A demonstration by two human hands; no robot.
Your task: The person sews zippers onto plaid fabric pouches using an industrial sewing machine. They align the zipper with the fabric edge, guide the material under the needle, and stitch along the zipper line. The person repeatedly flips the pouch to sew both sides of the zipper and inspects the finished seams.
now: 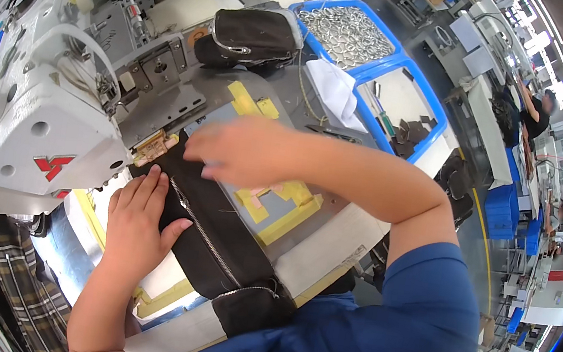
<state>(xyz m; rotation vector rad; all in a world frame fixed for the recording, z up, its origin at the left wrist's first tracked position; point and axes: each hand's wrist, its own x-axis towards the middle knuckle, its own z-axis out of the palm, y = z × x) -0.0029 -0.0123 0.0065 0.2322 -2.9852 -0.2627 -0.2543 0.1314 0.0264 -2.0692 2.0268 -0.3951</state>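
Metal rings fill blue bin, both hands flat, open on black fabric.

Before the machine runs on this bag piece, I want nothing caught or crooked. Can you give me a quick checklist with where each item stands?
1. Left hand flat on the black zippered fabric panel: ok.
2. Right hand clear of the needle area: cannot tell, it is blurred and lies near the gold-coloured metal presser clamp.
3. Silver zipper lying straight: ok.
4. Panel seated against the yellow tape guides on the grey template plate: cannot tell.
5. Panel's lower end supported: not ok, it hangs past the table edge.
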